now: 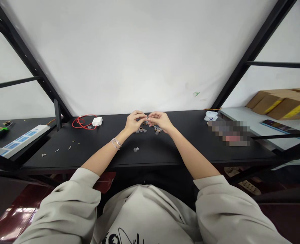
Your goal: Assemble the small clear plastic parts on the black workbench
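Note:
My left hand (135, 121) and my right hand (161, 121) meet above the black table, fingertips pinched together. Between them is a tiny part (147, 118), too small to name. Below the hands lie two little heaps of small clear and copper-coloured pieces, the left heap (140, 130) partly behind my left hand and the right heap (157, 129) under my right. A single round clear piece (136, 149) rests apart from them, nearer the front edge.
On the left are a red cable (79, 122), a white charger plug (97, 121), a power strip (25, 139) and scattered scraps (44, 155). To the right stand a small white case (211, 116) and a blurred-out item (228, 133). Black frame posts (243, 61) flank the table.

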Action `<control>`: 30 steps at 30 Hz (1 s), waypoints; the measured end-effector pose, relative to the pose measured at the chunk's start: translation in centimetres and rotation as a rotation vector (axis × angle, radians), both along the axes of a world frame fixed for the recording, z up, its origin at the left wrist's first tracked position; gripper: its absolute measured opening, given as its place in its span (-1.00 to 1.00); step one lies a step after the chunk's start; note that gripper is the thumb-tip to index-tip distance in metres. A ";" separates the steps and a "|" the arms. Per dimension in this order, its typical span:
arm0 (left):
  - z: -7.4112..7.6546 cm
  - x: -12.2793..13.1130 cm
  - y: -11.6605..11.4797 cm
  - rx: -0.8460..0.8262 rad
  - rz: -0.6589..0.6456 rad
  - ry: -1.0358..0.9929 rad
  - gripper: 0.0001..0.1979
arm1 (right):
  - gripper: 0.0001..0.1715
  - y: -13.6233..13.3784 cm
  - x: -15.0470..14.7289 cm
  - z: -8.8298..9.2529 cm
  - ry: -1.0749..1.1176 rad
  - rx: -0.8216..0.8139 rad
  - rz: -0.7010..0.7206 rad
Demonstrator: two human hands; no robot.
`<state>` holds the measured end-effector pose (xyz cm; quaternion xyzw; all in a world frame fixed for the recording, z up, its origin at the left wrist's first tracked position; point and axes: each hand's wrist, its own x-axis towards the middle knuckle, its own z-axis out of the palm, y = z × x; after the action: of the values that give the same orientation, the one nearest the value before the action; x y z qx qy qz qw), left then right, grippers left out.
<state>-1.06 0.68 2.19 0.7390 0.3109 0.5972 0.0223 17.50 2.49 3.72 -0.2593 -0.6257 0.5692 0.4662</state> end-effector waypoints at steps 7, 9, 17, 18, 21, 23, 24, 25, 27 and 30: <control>-0.7 0.6 0.0 0.014 0.042 0.103 -0.90 | -0.57 -0.1 0.1 0.0 -0.097 -0.093 0.162; -0.8 0.7 -0.2 -0.024 0.069 0.128 -0.89 | -0.62 0.1 0.1 -0.1 -0.095 -0.101 0.131; 0.2 -1.8 0.0 -0.299 0.156 0.374 -0.76 | -0.75 3.0 1.3 -0.6 -0.029 -0.012 -0.359; 0.0 -2.2 0.3 -0.321 0.181 0.396 -0.77 | -0.77 3.3 1.6 -0.7 -0.044 0.008 -0.395; -0.9 -3.2 1.1 -0.397 0.239 0.426 -0.78 | -0.81 4.2 2.4 -1.0 -0.088 0.071 -0.475; -1.5 -3.6 1.6 -0.455 0.261 0.457 -0.74 | -0.84 4.6 2.7 -1.3 -0.129 0.063 -0.514; -1.8 -3.8 1.8 -0.486 0.271 0.470 -0.73 | -0.86 4.7 2.8 -1.4 -0.158 0.052 -0.532; -2.0 -3.9 1.9 -0.511 0.280 0.476 -0.71 | -0.86 4.8 2.9 -1.5 -0.192 0.042 -0.547; -2.2 -4.0 2.1 -0.542 0.289 0.487 -0.70 | -0.86 5.0 2.9 -1.8 -0.260 0.030 -0.569; -2.2 -4.0 2.0 -0.566 0.296 0.497 -0.71 | -0.86 5.0 2.9 -2.0 -0.342 0.028 -0.559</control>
<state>-5.01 2.73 0.00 0.7730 0.5619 0.2879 0.0628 20.35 7.53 1.69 -0.5064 -0.6074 0.3587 0.4959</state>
